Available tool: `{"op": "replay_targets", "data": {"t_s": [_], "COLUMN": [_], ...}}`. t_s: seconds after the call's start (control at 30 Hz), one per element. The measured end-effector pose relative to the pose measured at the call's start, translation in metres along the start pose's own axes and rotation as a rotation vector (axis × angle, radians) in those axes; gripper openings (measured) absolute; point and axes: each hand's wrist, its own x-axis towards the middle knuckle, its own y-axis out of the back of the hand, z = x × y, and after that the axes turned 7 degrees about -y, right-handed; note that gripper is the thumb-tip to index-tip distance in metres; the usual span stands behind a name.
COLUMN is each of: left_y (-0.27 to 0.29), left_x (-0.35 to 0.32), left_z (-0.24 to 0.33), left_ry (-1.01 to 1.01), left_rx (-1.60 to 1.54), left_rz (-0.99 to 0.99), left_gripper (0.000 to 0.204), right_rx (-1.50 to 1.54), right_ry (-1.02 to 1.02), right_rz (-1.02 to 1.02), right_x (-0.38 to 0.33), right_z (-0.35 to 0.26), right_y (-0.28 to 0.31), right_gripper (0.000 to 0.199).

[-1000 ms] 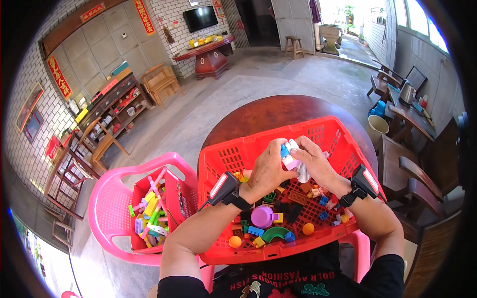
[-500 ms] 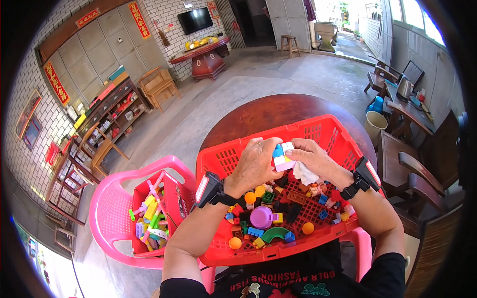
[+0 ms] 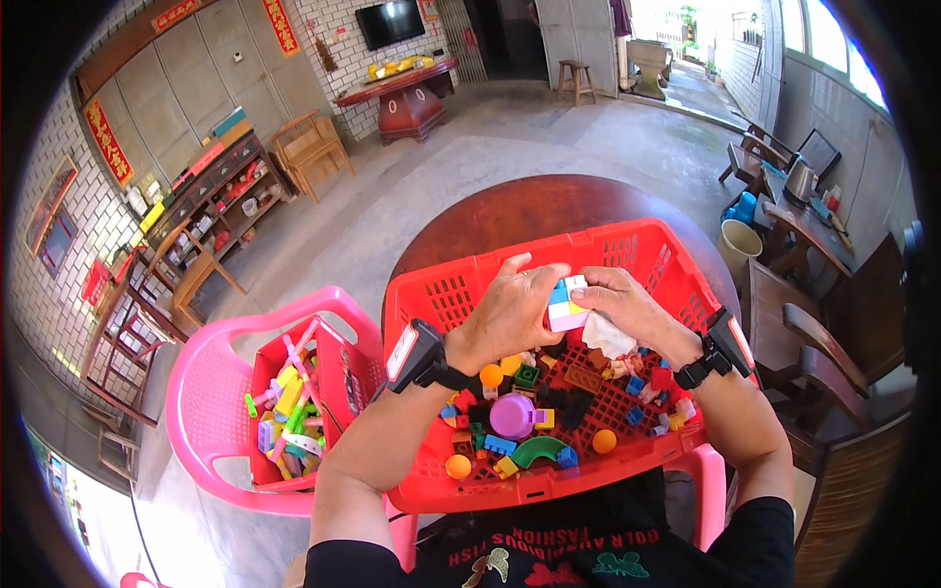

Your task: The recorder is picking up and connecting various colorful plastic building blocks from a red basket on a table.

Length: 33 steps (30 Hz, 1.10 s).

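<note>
Both hands met over a red basket [image 3: 627, 250] that sat on a round brown tabletop [image 3: 510, 211]. The left hand [image 3: 510, 314] and the right hand [image 3: 622, 304] were each closed around a small stack of pastel blocks [image 3: 566, 304], gripping it from opposite sides above the basket's middle. A white cloth [image 3: 608, 338] lay under the right palm. Loose toy pieces covered the basket floor, among them a purple cup [image 3: 513, 415] and an orange ball [image 3: 604, 441]. To the left, a pink chair [image 3: 211, 382] held a red bin [image 3: 343, 367] of bright pieces.

Concrete floor [image 3: 412, 206], brick wall w/ TV [image 3: 391, 22], wood shelf [image 3: 211, 191].
</note>
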Motion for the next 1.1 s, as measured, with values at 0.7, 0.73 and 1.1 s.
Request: {"op": "replay_targets", "data": {"t_s": [0.7,0.73,1.1], "left_y": [-0.024,-0.029,-0.074], "left_x": [-0.001,-0.002,-0.052], "left_z": [-0.014,-0.021,-0.074], "left_ry": [-0.001,0.026,0.439], "left_rx": [-0.079,-0.181,-0.064], "left_rz": [-0.057,-0.065,-0.768], "left_gripper": [0.074,0.076,0.038], "right_rx": [-0.094,-0.255,-0.851], "right_ry": [0.068,0.050,0.169], "right_rz": [-0.036,-0.014,0.218], "right_x": [0.012,0.014,0.024], "right_z": [0.010,0.010,0.023], "right_y": [0.003,0.007,0.044], "right_gripper": [0.032,0.032,0.029]}}
